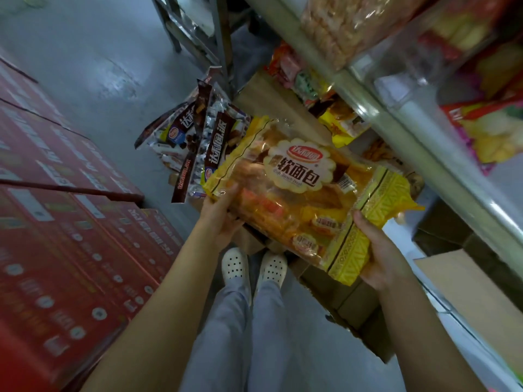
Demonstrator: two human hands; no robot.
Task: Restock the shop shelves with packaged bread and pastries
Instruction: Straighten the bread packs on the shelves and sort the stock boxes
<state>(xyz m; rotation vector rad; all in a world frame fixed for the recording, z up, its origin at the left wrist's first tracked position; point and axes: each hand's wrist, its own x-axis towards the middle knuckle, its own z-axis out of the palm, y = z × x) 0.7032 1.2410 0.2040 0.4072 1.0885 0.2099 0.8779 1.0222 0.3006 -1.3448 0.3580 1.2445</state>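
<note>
A large yellow bag of soft bread (pixel 300 199) with a white scalloped label is held flat in front of me, above my feet. My left hand (pixel 222 216) grips its left edge from below. My right hand (pixel 380 253) grips its patterned yellow right end. Beyond the bag, several brown and white pastry packs (pixel 198 137) stand bunched on the floor. The shop shelves (pixel 418 137) run along the right, with snack bags (pixel 339 120) on the lower level and clear packs of biscuits (pixel 339 26) on the upper one.
Red cartons (pixel 70 236) are stacked in a wall on the left. Flattened brown cardboard (pixel 345 301) lies on the floor under the bag, and another box (pixel 467 290) sits by the shelf at the right. A metal stand (pixel 198 32) is at the top, on grey floor.
</note>
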